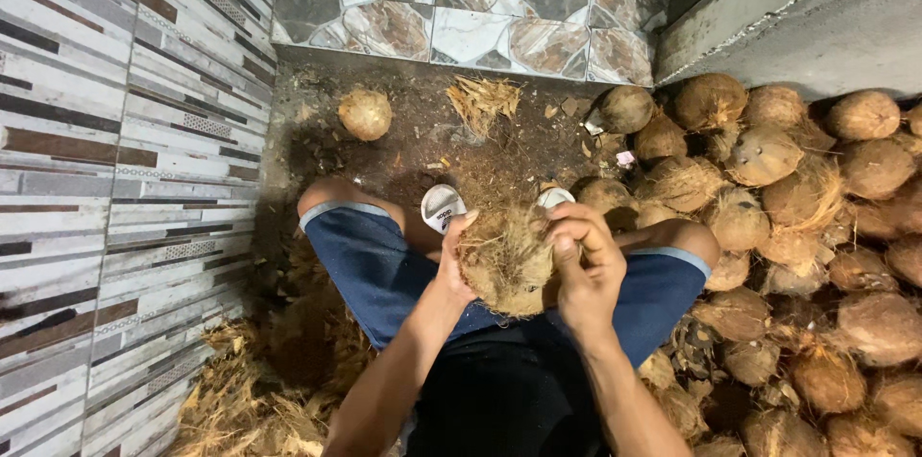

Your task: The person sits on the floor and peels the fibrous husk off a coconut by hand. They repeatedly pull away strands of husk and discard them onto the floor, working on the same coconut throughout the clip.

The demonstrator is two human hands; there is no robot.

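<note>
I hold a brown, fibrous coconut [506,263] between my knees, above my lap. My left hand [453,260] cups its left side with the thumb on top. My right hand [584,263] grips its right side, fingers curled over the loose husk fibres at the top. Blue shorts cover my thighs, and my feet in white sandals [442,206] rest on the dirt floor beyond the coconut.
A large heap of husky coconuts [807,227] fills the right side. One peeled, pale coconut [365,114] lies alone near the far tiled wall, with a tuft of husk [483,100] beside it. Torn husk fibres [250,390] pile at my left by the striped tile wall.
</note>
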